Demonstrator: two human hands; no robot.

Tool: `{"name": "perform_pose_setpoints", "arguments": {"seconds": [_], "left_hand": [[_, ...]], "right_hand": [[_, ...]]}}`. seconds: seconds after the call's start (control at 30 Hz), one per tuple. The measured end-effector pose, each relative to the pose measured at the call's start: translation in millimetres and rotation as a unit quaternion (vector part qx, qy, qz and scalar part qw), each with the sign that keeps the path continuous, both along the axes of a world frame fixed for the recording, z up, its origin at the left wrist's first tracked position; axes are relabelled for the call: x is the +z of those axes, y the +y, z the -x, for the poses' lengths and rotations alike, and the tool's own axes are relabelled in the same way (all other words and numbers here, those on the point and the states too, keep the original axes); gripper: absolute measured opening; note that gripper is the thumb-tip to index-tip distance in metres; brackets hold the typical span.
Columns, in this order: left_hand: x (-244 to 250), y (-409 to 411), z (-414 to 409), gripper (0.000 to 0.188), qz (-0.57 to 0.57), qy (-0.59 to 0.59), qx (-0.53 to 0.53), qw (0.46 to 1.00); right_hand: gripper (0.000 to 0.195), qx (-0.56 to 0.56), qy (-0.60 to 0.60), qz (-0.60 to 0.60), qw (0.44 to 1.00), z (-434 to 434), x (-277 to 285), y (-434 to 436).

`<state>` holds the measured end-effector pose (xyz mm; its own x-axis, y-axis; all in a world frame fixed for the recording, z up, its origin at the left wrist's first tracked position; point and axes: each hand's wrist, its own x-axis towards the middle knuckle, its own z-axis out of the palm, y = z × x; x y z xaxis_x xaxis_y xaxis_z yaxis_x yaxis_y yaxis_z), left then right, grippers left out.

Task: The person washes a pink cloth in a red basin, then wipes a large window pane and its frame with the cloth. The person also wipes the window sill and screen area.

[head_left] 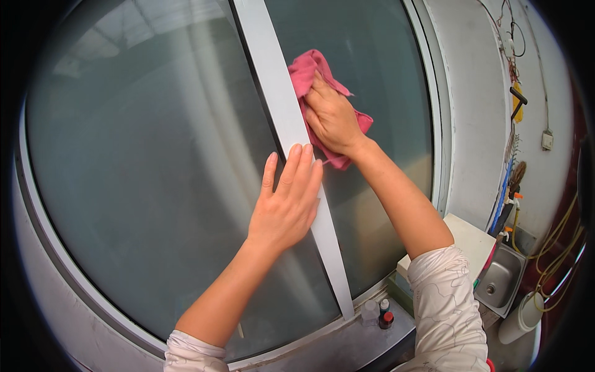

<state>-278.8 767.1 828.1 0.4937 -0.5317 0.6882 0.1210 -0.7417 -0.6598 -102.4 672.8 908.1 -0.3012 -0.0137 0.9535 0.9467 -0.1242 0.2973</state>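
A pink cloth (310, 69) is bunched under my right hand (334, 114), which presses it against the right glass pane (386, 93) close to the frame bar. My left hand (288, 200) lies flat on the white upright bar (272, 69) of the sliding window, its fingers spread and holding nothing. The thumb side of that hand reaches toward the right pane, while its little finger rests by the left glass pane (139, 186). Parts of the cloth are hidden behind my right hand.
Below the window, small bottles (386, 320) and a clear container (370, 312) stand on the sill (334, 346). At right are a white box (469, 237), a steel sink (499, 279), a white bin (518, 321), a yellow hose (553, 253) and tools hanging along the wall (474, 93).
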Motion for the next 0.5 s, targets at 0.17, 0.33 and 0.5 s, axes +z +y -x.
{"name": "perform_pose_setpoints", "arguments": {"seconds": [0.17,0.33,0.5], "left_hand": [[1.0,1.8,-0.7,0.065,-0.002,0.004,-0.003,1.0],[0.2,1.3,-2.9,0.066,-0.001,0.01,-0.004,1.0],[5.4,-2.2,3.0,0.066,-0.012,0.018,0.013,1.0]], "right_hand": [[0.031,-0.034,0.0,-0.068,0.997,-24.5,99.4,0.5],[0.042,-0.195,0.079,-0.163,0.964,-94.1,150.5,-28.2],[0.042,-0.205,0.196,-0.169,0.944,-157.8,155.5,-70.2]]}}
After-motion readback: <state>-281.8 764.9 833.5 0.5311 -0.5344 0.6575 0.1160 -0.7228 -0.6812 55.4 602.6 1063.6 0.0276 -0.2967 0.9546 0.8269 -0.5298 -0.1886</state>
